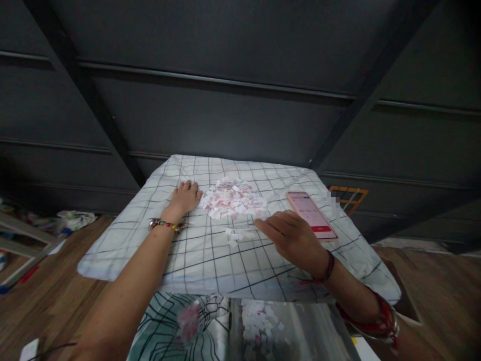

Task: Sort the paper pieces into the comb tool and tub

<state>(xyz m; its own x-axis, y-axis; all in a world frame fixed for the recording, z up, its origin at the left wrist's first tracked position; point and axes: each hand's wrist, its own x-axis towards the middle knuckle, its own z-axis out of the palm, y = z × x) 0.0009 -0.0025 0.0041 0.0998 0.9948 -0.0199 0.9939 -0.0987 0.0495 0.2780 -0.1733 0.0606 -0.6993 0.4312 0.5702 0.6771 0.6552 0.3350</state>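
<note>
My left hand (pixel 187 197) lies flat on the white checked cloth (pixel 131 235), fingers a little spread, at the left edge of a pile of small paper pieces (pixel 233 199). The pieces are white with some pink print. A few loose pieces (pixel 237 235) lie nearer to me, apart from the pile. To their right is my right hand (pixel 295 240), low over the cloth, with one finger stretched toward them and the others bent. I see nothing held in it. Right behind that hand, a phone (pixel 311 215) with a timer on its pink screen rests on the cloth.
Below the table's near edge are more paper pieces (pixel 259 321) on a grey surface and a blurred pink bundle (pixel 188 321) on green patterned fabric (pixel 158 321). A dark panelled wall (pixel 221 120) stands behind the table. An orange frame (pixel 347 195) is at the right.
</note>
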